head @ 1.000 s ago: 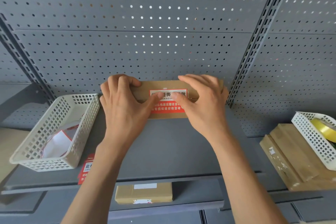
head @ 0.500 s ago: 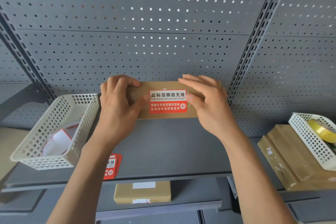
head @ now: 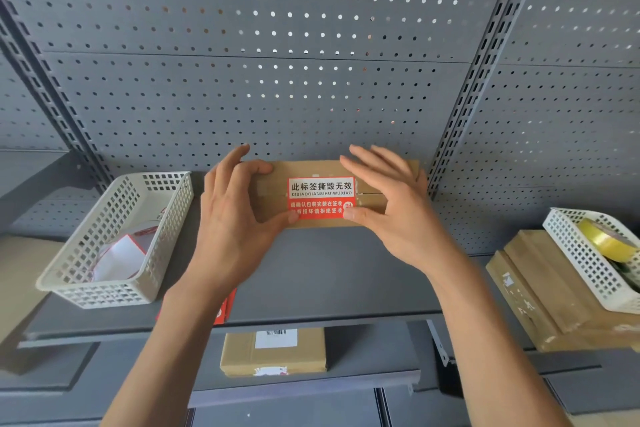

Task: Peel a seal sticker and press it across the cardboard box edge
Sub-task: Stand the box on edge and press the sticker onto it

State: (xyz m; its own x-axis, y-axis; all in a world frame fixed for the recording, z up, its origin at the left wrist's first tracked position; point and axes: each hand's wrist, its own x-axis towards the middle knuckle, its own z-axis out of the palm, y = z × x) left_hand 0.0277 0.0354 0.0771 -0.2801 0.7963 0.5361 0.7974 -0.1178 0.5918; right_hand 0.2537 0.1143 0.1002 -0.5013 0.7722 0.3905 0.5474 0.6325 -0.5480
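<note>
Head view looks at a grey metal shelf (head: 329,274) backed by perforated panels. At the centre, hard against the back panel, lies a flat cardboard box (head: 313,170). A red and white seal sticker (head: 321,197) sits on its upper face, across the seam line that shows to the sticker's 3 o'clock side. The sticker looks flat against the cardboard.

The left hand (head: 232,218) is at the box's 9 o'clock end. Its fingers curl over the far edge, and its thumb tip presses the sticker's lower left corner. Its grip is closed on the cardboard box. The right hand (head: 394,208) is at the 3 o'clock end, fingers spread and extended over the top of the box, thumb tip on the sticker's lower right corner; its grip is open, resting rather than clasping.

At 9 o'clock from the box, a white lattice basket (head: 104,291) stands on the same shelf with white and red paper pieces inside. Red stickers (head: 227,305) peek out from behind the left forearm near the shelf's front edge. At 6 o'clock, on a lower shelf, rests a second carton (head: 242,354) with a white label. At 3 o'clock, well apart, another white basket (head: 581,263) holding a yellow tape roll (head: 602,236) sits on a stack of brown cardboard (head: 540,291).
</note>
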